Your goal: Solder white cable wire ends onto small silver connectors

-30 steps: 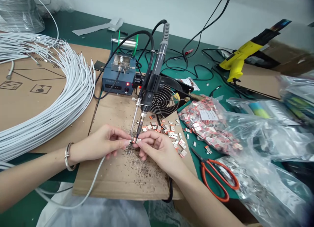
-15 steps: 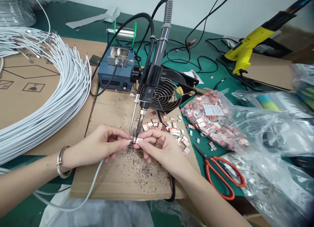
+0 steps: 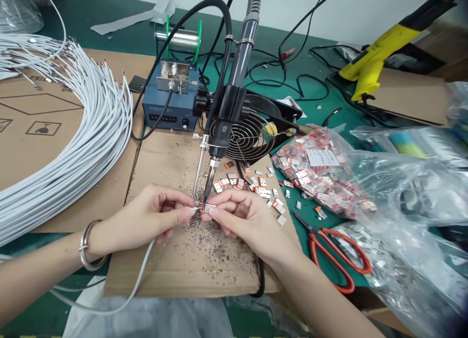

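Hands meet right under the clamped soldering iron (image 3: 218, 143), over the cardboard sheet (image 3: 175, 270). The person's left hand (image 3: 146, 220) has thumb and forefinger pinched on the end of a white cable (image 3: 144, 262). Right hand (image 3: 245, 218) pinches a tiny connector (image 3: 209, 208), and the two parts touch at the iron's tip. Loose connectors (image 3: 256, 184) lie just past the right hand, orange scissors (image 3: 315, 245) sit further right, and the cable bundle (image 3: 91, 133) is way off left.

A pale wall (image 3: 365, 11) ran along the top of the frame behind a bench (image 3: 95, 2) covered in dark green matting, stretching from upper left to lower right under soft, even light.
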`<control>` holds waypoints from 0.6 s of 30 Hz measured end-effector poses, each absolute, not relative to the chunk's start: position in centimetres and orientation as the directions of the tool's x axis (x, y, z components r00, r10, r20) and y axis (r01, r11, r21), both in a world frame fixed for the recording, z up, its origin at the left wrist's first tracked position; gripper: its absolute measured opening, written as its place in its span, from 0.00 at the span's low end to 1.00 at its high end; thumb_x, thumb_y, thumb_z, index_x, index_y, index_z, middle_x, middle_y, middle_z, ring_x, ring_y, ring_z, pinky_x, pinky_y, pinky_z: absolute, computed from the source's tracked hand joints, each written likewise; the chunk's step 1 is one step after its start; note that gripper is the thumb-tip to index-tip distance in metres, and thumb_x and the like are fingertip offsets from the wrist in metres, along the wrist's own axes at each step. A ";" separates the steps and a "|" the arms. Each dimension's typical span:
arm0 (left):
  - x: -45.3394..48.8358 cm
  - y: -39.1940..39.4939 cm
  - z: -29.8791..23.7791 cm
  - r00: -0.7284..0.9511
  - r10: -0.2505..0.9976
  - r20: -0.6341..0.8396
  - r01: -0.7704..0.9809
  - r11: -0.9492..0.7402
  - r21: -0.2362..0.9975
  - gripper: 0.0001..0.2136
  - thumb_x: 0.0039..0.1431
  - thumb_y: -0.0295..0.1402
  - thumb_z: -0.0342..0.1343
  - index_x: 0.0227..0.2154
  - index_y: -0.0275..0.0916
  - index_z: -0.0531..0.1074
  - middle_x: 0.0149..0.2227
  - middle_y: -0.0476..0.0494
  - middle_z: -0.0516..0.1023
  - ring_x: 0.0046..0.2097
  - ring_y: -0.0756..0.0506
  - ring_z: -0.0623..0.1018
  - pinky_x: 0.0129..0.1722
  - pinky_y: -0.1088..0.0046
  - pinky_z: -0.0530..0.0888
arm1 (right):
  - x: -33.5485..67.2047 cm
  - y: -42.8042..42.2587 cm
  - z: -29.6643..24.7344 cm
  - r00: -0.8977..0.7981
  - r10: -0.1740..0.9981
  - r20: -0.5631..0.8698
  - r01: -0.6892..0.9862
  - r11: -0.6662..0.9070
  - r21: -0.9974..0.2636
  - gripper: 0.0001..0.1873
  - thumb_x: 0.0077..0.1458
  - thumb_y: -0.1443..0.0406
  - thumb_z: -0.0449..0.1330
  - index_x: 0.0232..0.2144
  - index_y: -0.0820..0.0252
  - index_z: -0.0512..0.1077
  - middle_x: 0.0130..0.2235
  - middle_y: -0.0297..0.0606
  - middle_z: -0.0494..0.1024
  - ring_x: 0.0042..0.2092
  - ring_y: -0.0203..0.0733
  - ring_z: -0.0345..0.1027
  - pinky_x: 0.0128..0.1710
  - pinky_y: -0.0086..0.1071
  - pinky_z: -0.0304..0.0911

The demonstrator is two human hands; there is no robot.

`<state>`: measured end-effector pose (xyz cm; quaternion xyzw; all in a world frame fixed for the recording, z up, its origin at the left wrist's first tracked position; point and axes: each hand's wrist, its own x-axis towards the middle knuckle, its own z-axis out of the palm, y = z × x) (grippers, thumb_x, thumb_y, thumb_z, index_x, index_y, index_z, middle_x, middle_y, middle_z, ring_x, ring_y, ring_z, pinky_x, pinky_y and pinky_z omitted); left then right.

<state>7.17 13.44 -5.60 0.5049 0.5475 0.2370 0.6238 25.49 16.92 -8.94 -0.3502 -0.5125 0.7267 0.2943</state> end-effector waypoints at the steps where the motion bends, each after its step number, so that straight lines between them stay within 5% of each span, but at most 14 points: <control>1: 7.2 13.5 -5.6 0.288 0.847 -0.446 0.255 0.381 0.889 0.10 0.55 0.34 0.53 0.33 0.29 0.69 0.16 0.55 0.63 0.16 0.59 0.63 0.15 0.90 0.63 | 25.5 16.9 -9.0 -0.586 0.785 -0.202 -0.077 -0.302 -0.950 0.12 0.43 0.66 0.65 0.30 0.68 0.69 0.26 0.39 0.75 0.19 0.23 0.58 0.17 0.17 0.51; 18: 7.1 13.3 -5.9 0.273 0.848 -0.454 0.330 0.361 0.872 0.13 0.55 0.36 0.53 0.35 0.29 0.68 0.15 0.55 0.63 0.16 0.59 0.63 0.15 0.90 0.63 | 25.3 17.0 -9.4 -0.554 0.812 -0.181 -0.029 -0.236 -0.971 0.13 0.46 0.63 0.62 0.32 0.68 0.69 0.28 0.42 0.75 0.22 0.26 0.62 0.18 0.18 0.51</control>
